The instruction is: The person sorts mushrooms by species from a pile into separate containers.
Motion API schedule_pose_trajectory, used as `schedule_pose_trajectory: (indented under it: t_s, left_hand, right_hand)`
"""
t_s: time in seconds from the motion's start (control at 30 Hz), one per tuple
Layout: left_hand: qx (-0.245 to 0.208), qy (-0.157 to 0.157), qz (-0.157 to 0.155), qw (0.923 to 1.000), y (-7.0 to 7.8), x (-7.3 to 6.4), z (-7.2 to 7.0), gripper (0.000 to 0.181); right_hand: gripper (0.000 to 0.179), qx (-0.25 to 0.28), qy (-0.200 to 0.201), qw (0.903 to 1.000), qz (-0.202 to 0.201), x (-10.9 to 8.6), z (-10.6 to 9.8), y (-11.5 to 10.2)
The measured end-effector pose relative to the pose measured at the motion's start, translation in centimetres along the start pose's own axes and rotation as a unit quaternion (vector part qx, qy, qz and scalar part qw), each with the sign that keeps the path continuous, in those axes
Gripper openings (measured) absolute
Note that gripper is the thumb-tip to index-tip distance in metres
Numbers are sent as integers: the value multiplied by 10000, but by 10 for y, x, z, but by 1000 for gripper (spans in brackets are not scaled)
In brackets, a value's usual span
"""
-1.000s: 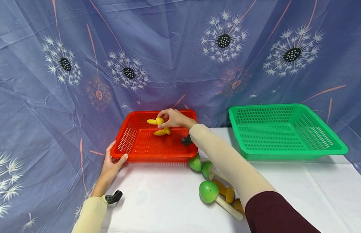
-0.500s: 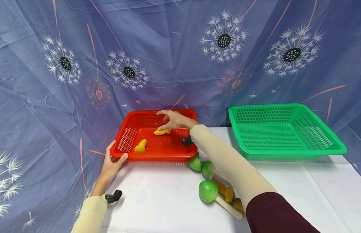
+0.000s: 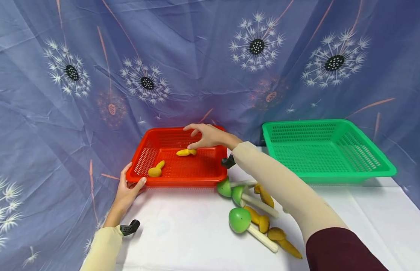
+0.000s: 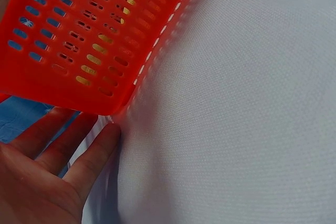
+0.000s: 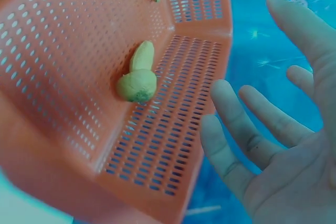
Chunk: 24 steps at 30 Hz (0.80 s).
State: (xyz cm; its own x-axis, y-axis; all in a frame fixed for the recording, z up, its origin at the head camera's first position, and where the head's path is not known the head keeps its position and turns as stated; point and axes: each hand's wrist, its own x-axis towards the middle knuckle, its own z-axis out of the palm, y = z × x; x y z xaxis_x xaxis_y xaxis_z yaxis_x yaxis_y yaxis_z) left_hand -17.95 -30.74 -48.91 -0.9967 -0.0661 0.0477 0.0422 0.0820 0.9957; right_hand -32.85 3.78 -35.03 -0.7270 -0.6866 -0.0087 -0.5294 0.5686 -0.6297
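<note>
In the head view the red basket (image 3: pixel 183 182) stands at the back left of the white table. My left hand (image 3: pixel 126 194) holds its front left corner, thumb over the front rim and fingers along the side. Above the basket's right part hovers my right hand (image 3: pixel 208 136), fingers spread and holding nothing. Two yellow toy mushrooms lie inside: one mushroom (image 3: pixel 155 170) at the front left, the other mushroom (image 3: pixel 184 152) just below my right fingers. The right wrist view shows a mushroom (image 5: pixel 137 85) with a rounded cap, well apart from the fingers.
A green basket (image 3: pixel 328 175) stands at the back right. Between the baskets and towards the front lie green-capped toy mushrooms (image 3: pixel 239 220) with pale stems and several brownish-yellow mushrooms (image 3: pixel 277 234), partly near my right sleeve. A blue dandelion-print cloth (image 3: pixel 196 67) hangs behind.
My right hand let go of a yellow mushroom, which dropped to the front left of the red basket. The hand then drew slightly right. My left hand stayed on the corner.
</note>
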Motion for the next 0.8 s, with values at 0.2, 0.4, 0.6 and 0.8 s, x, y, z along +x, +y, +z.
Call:
schedule_pose_trajectory:
  t_s: [0.2, 0.4, 0.6, 0.8]
  left_hand:
    - [-26, 10, 9, 10000, 0, 1, -1, 87]
    - [65, 22, -35, 10000, 0, 0, -1, 88]
    - [65, 40, -84, 9999, -2, 0, 1, 87]
    - [-11, 18, -63, 10000, -1, 0, 1, 87]
  right_hand:
    - [71, -51, 94, 9995, -281, -28, -14, -7]
    - [72, 99, 81, 9990, -426, -60, -21, -4]
    - [72, 85, 168, 9975, -682, -97, -20, -2]
    - [71, 227, 400, 9950, -881, -131, -18, 5]
